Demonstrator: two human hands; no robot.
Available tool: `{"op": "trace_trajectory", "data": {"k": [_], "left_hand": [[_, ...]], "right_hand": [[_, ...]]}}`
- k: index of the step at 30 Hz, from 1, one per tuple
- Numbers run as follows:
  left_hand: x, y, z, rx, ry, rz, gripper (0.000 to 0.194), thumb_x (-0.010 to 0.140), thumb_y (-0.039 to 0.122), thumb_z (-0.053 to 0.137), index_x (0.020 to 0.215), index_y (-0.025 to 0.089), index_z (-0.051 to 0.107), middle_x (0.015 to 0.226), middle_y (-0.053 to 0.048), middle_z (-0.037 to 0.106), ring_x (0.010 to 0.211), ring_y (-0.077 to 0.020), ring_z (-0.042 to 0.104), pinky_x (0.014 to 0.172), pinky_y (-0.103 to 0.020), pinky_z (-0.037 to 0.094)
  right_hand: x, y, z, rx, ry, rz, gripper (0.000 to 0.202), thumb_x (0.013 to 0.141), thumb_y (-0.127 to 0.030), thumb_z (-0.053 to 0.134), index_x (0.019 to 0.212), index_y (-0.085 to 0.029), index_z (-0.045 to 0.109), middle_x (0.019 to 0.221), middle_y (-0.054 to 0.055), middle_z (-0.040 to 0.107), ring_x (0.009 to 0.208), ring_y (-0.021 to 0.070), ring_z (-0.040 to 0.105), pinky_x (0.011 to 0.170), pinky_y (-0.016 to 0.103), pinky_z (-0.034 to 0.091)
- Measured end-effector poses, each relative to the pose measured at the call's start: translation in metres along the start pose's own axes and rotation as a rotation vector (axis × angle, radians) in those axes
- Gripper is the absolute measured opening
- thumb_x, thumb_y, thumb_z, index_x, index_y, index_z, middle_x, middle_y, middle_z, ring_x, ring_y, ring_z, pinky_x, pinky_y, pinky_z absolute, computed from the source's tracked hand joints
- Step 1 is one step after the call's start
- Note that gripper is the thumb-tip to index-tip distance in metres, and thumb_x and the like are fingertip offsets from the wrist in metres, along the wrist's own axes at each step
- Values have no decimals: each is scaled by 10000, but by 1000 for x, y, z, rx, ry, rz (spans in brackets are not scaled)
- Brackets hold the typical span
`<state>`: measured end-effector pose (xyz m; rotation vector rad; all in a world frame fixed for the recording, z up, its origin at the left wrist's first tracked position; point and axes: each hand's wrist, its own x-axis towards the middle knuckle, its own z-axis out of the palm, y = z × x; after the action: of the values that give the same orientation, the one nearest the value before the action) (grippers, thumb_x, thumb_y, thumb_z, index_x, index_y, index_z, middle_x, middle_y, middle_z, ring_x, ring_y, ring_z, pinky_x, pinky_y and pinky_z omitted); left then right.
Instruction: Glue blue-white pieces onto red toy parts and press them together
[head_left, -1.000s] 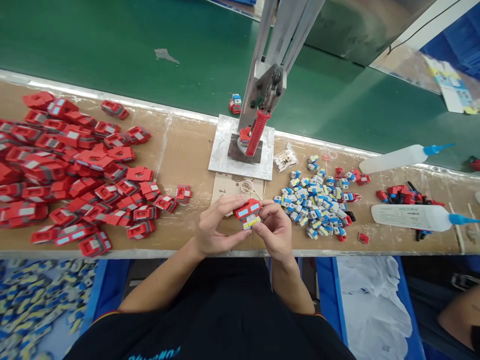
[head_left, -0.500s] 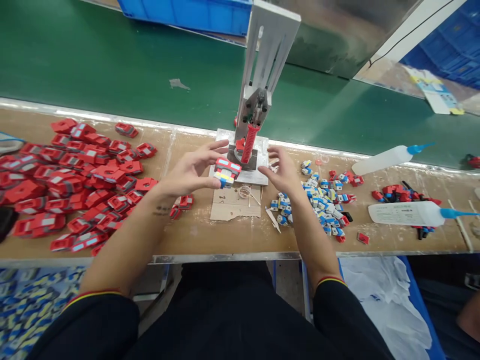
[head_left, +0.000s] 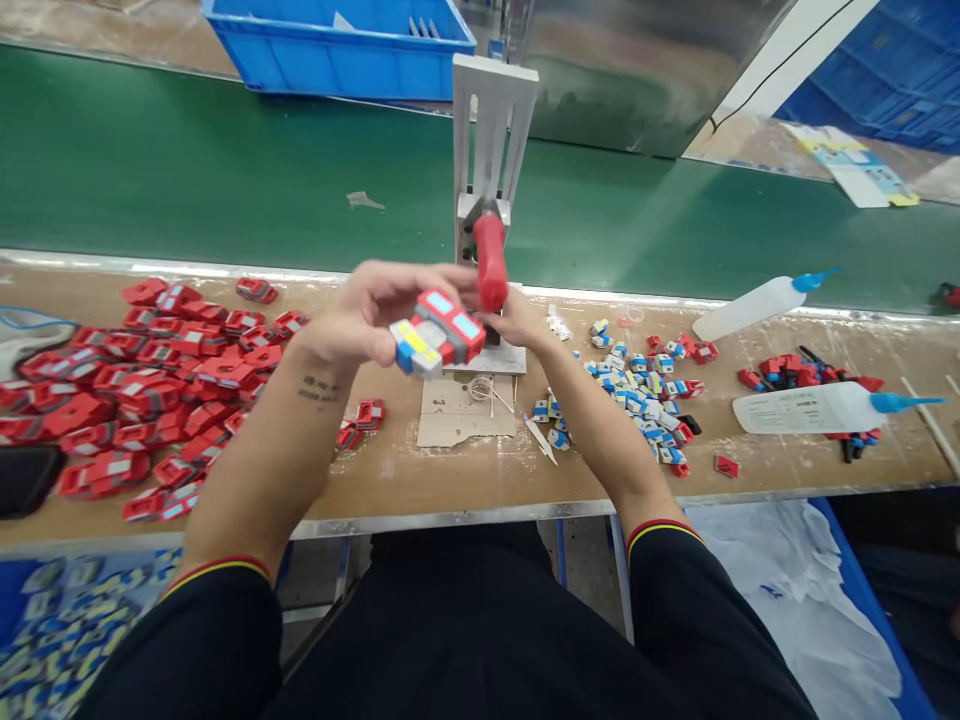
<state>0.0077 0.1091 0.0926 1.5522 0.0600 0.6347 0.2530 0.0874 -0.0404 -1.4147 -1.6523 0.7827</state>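
Note:
My left hand (head_left: 360, 310) holds a toy piece (head_left: 439, 332), red and grey with a blue, white and yellow end, in front of the metal press (head_left: 491, 130). The press's red handle (head_left: 490, 262) now points toward me. My right hand (head_left: 519, 318) is at the press base, just below and right of the handle; its fingertips are hidden behind the handle and the toy piece. Under the hands lies a cardboard scrap (head_left: 450, 412) with a coil of string (head_left: 482, 388).
A heap of red pieces (head_left: 135, 380) lies left, a heap of blue-white pieces (head_left: 637, 395) right. Two white bottles (head_left: 802, 408) with blue nozzles lie farther right. Behind are a green belt (head_left: 225, 180) and a blue crate (head_left: 337, 60). A white blade-like tool (head_left: 541, 440) lies near the cardboard.
The toy piece has turned in my left hand, its blue-yellow end now to the left. My right hand has moved left to the press base. The view has shifted, and the handle sits higher.

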Motion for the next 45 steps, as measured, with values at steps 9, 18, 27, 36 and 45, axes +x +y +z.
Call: {"op": "trace_trajectory", "data": {"k": [9, 18, 27, 36, 45], "left_hand": [[96, 54, -5, 129, 206, 90, 465, 1051, -111, 301, 1223, 70, 693, 1087, 100, 807, 1250, -183, 698, 1139, -438, 546], [83, 41, -4, 192, 225, 90, 391, 1032, 29, 418, 1364, 22, 626, 1233, 9, 778, 1315, -298, 627, 1096, -540, 498], [24, 7, -27, 133, 263, 253, 708, 688, 650, 939, 1194, 205, 723, 1255, -16, 761, 1143, -275, 786, 1008, -561, 631], [-77, -105, -31, 6, 468, 59, 423, 843, 305, 912, 1188, 399, 687, 1063, 1, 814, 799, -200, 796, 683, -383, 703], [-38, -139, -37, 284, 575, -34, 687, 702, 486, 970, 1232, 180, 658, 1001, -130, 802, 873, -268, 795, 740, -379, 660]], "right_hand": [[-17, -7, -15, 189, 72, 182, 526, 727, -514, 871, 1132, -224, 702, 1089, 79, 800, 1013, 263, 747, 998, 469, 595], [-62, -22, -46, 591, 55, 108, 688, 516, -665, 998, 1020, -270, 746, 1037, 20, 782, 956, 198, 746, 939, 390, 619], [-91, -18, -69, 629, 158, 250, 811, 673, -883, 762, 1249, -327, 633, 1064, 30, 740, 846, 199, 750, 626, 307, 594], [6, 54, -155, -385, 285, 476, 337, 695, -305, 855, 977, -156, 745, 1052, 101, 722, 1006, 252, 665, 941, 395, 558], [33, 71, -171, -598, 142, 491, 539, 612, -127, 889, 1132, -95, 749, 1101, 143, 708, 1016, 277, 639, 1020, 427, 524]]}}
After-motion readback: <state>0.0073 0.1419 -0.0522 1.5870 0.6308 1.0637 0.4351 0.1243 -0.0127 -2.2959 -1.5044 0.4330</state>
